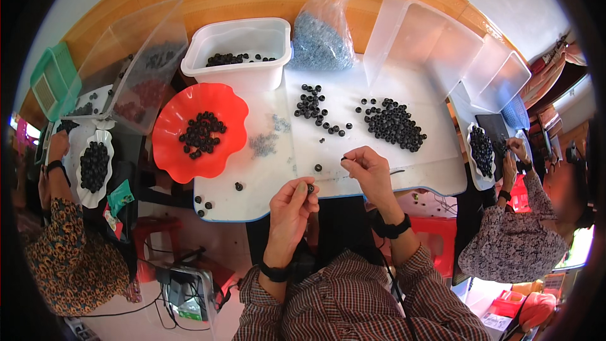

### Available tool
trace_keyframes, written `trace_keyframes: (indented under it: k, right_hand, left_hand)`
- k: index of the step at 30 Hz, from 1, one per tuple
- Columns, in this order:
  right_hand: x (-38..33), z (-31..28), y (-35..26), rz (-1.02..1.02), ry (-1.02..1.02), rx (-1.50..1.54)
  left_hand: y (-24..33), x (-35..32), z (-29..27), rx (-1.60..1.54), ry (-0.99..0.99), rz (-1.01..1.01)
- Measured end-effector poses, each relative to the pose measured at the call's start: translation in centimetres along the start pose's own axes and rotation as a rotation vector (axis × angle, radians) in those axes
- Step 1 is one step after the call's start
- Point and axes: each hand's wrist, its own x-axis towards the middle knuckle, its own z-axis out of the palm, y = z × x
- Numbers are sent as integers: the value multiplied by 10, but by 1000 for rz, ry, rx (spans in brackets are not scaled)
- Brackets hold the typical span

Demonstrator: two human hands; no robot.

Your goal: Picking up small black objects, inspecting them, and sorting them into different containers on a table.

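Above the near edge of the white table (265, 201), my left hand (287, 211) is closed, pinching a small round black piece (310, 188) between thumb and fingers. My right hand (372, 173) is closed too, a bit higher and to the right, with a tiny dark piece (344, 159) at its fingertips, too small to tell its kind. Between the hands a single black wheel-like piece (318, 168) lies on the table. Farther off are a loose group of black pieces (309, 106) and a bigger pile (396, 126) to its right.
To the left, a red wavy-rimmed bowl (165, 142) holds black pieces, beside scattered small clear pieces (264, 145). Behind stand a white tub (246, 79), a bag of clear bits (323, 41) and a clear plastic bin (410, 44). Other people work at both sides (69, 252).
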Motion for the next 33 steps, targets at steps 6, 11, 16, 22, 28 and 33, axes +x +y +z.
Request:
trace_keyframes:
  k: [6,11,16,22,28,33]
  right_hand:
    - [-23,4,-17,1,-94,302]
    - [-30,13,-22,-140,-135,335]
    - [-32,18,-18,-125,-148,367]
    - [-33,21,-17,-141,-155,368]
    - [-33,23,-17,-138,-162,378]
    - [-33,23,-17,-125,-157,387]
  left_hand:
    - [-4,7,12,6,-15,13]
    - [-3,6,20,21,-15,21]
    - [-4,6,20,16,-41,47]
    - [-4,4,24,44,-8,52]
    - [-3,3,26,64,13,62]
    - [-4,3,29,92,22,82]
